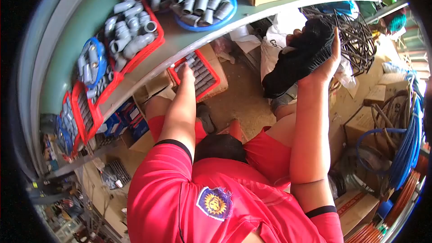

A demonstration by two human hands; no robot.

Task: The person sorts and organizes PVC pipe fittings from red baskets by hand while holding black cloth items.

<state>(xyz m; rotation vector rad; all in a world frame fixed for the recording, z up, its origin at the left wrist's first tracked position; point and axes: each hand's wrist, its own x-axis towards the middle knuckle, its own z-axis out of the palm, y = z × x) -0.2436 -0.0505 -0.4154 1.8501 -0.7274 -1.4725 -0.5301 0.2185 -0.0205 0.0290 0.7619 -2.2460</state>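
Note:
My left hand [188, 74] reaches down into a red plastic crate [217, 82] on a cardboard box. Its fingers are closed at the grey pipe fittings [203, 73] packed in rows there; the fingertips are small and partly hidden, and they seem to pinch one fitting. Raised at the right, my right hand [330, 60] holds a bunched black cloth [303, 56]. The cloth lies across the palm and hangs down to the left, hiding most of the fingers, while one digit stands up along its edge.
Above the crate runs a shelf edge [252, 18], bearing a red basket [155, 40] and a blue-rimmed bowl [231, 15] of grey fittings. Dark bent rods [360, 45] lie beyond my right hand. Blue coiled hose [411, 139] hangs at the right. Cardboard boxes [360, 123] stand below it.

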